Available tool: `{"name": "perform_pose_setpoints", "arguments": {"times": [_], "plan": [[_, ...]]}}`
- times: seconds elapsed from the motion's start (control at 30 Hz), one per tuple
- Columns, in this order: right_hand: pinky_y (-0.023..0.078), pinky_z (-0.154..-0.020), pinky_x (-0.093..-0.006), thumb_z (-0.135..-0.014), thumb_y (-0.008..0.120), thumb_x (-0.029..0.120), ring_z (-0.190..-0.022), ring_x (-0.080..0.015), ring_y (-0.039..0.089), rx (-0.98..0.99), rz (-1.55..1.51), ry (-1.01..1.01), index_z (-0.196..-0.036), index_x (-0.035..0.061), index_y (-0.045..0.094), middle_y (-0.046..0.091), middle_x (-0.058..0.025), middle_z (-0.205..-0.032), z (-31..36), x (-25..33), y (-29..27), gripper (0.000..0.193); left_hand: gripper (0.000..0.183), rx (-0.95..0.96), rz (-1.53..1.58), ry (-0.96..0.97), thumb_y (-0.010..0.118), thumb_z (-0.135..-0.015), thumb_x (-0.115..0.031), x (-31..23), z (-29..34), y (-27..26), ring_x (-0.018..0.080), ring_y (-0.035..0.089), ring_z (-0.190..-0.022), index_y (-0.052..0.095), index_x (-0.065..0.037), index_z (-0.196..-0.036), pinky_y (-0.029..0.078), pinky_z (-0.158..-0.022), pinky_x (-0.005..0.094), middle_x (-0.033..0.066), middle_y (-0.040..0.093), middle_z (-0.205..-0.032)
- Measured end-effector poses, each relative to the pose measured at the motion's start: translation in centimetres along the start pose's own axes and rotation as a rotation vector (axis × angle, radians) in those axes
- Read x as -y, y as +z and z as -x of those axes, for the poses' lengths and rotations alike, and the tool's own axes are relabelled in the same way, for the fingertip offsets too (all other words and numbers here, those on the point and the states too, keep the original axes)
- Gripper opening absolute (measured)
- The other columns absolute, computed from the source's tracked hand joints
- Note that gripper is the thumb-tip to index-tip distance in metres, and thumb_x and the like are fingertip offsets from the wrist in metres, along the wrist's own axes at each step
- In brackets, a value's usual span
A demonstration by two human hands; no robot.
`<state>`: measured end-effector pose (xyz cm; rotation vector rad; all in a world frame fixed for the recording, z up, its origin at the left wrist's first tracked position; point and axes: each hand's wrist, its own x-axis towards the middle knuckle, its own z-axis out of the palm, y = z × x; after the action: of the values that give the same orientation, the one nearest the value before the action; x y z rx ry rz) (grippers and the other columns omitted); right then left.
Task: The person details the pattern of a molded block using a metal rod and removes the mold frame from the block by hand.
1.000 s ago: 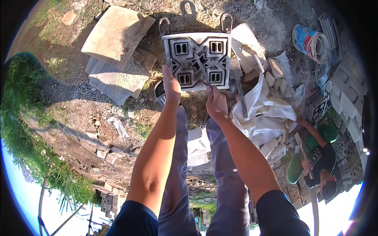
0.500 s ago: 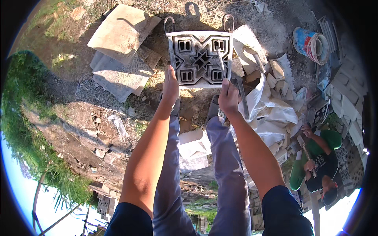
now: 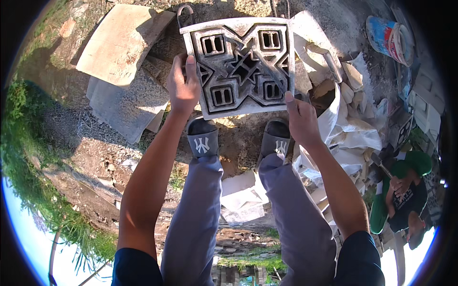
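Note:
A square, grey block mould with a star-shaped pattern and slotted openings is raised over the ground, in front of my feet. Rod handles stick out from its far edge. My left hand grips its left side, thumb along the rim and fingers behind. At the near right corner my right hand is closed around a thin metal rod, which lies slantwise over the pattern. That hand also touches the mould's edge; its fingers are partly hidden.
Flat boards lie at the far left. White sheeting and broken pieces are heaped on the right. Beyond stands a blue and red bucket. At right a co-worker in dark and green clothes holds a tool.
The mould has come up nearer to me and tilted slightly, its right side higher. Both hands have moved with it. The rod now lies more slantwise across the pattern.

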<state>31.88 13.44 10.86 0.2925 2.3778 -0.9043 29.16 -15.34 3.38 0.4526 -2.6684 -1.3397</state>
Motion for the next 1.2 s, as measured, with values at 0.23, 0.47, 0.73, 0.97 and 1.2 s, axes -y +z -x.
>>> {"name": "perform_pose_setpoints", "arguments": {"times": [0.23,0.47,0.73,0.97,1.2], "plan": [[0.038,-0.054,-0.0412,-0.104,0.051,0.035,-0.052,-0.0313,0.035,0.037,-0.156,-0.197,-0.074,-0.0032,0.05,0.042,-0.019,-0.055,-2.3,0.1,-1.7,0.048,0.039,0.134,0.216,0.013,0.048,-0.104,-0.034,1.1,-1.0,1.1,0.0289,0.053,-0.06,0.053,0.001,-0.087,0.04,-0.059,0.0416,0.0169,0.053,-0.067],[0.04,-0.051,-0.0434,-0.103,0.053,0.027,-0.048,-0.038,0.046,0.04,0.039,-0.501,-0.077,-0.0013,0.054,0.046,-0.0193,-0.056,-4.0,-0.7,-3.7,0.039,0.034,0.355,0.077,0.104,0.046,-0.104,-0.026,-0.3,-2.3,-1.1,0.0339,0.047,-0.052,0.053,0.0,-0.084,0.039,-0.053,0.041,0.0175,0.047,-0.06],[0.044,-0.061,-0.052,-0.105,0.044,0.033,-0.065,-0.0507,0.056,0.021,0.092,-0.357,-0.079,-0.0067,0.059,0.055,-0.0312,-0.068,-0.1,-2.2,-3.0,0.05,0.031,0.395,0.017,0.096,0.053,-0.101,-0.026,-1.6,-2.1,-1.5,0.0462,0.06,-0.07,0.058,0.003,-0.093,0.044,-0.061,0.048,0.0266,0.059,-0.072],[0.045,-0.066,-0.054,-0.105,0.042,0.037,-0.072,-0.0494,0.059,-0.111,0.123,-0.373,-0.074,-0.0068,0.06,0.056,-0.0321,-0.069,0.5,-4.2,-1.6,0.056,0.039,0.218,-0.001,0.046,0.055,-0.099,-0.036,-0.3,0.5,-0.8,0.0506,0.061,-0.089,0.057,0.003,-0.105,0.047,-0.073,0.0512,0.0314,0.064,-0.09],[0.047,-0.063,-0.0514,-0.106,0.04,0.039,-0.064,-0.0398,0.064,-0.142,-0.013,-0.336,-0.084,-0.0038,0.064,0.06,-0.0239,-0.064,2.0,-4.1,-2.7,0.054,0.041,0.346,-0.076,-0.097,0.052,-0.101,-0.04,0.3,2.8,-1.9,0.0359,0.067,-0.085,0.061,0.0,-0.109,0.048,-0.077,0.0446,0.023,0.066,-0.086]]}}
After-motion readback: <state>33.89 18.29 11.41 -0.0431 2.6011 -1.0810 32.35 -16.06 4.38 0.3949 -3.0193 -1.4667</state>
